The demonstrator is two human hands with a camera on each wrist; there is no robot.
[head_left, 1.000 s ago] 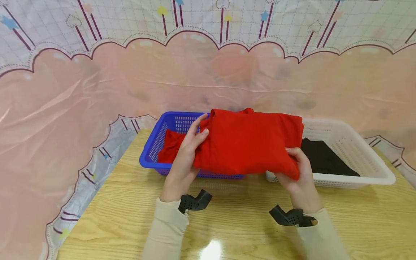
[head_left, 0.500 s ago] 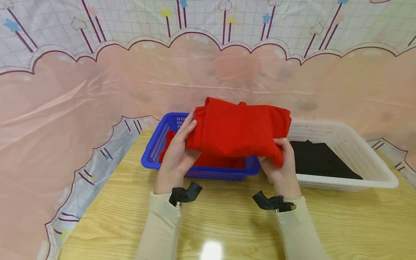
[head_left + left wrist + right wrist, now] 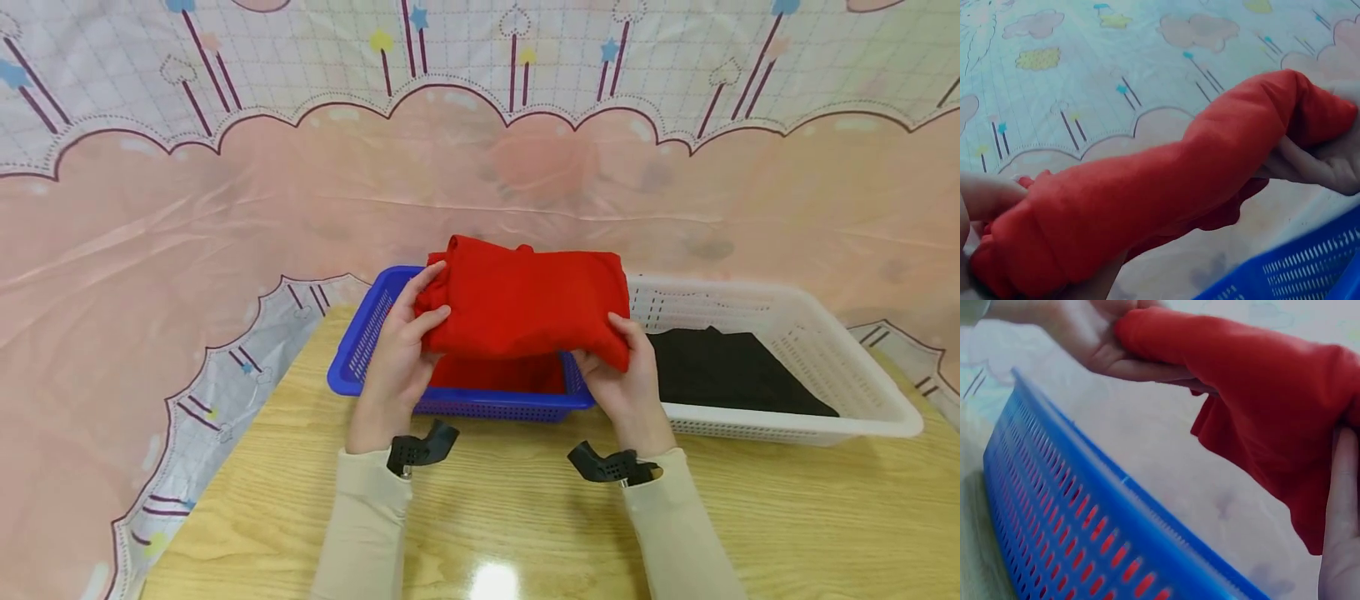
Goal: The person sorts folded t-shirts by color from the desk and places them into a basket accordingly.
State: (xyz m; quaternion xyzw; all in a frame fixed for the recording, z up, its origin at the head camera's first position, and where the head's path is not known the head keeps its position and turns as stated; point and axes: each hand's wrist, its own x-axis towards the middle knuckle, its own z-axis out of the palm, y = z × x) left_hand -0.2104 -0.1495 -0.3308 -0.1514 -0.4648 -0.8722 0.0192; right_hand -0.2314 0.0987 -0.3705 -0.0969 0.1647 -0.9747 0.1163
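A folded red garment (image 3: 528,300) is held up between my two hands, over the blue basket (image 3: 480,404). My left hand (image 3: 397,350) grips its left end, thumb on top and fingers beneath. At the other end, my right hand (image 3: 626,375) pinches the near right corner, its thumb on the cloth. More red cloth (image 3: 498,375) lies inside the blue basket, partly hidden by the held garment. In the left wrist view the garment (image 3: 1147,187) sags a little between the hands. The right wrist view shows the garment (image 3: 1260,381) above the rim of the basket (image 3: 1085,506).
To the right of the blue basket stands a white basket (image 3: 825,425) with a folded black cloth (image 3: 738,371) in it. Both baskets are on a wooden table (image 3: 525,517). A patterned curtain (image 3: 225,208) hangs behind and at the left.
Both hands have carried the red garment leftward, from between the two baskets to over the blue one. The grip of each hand looks the same.
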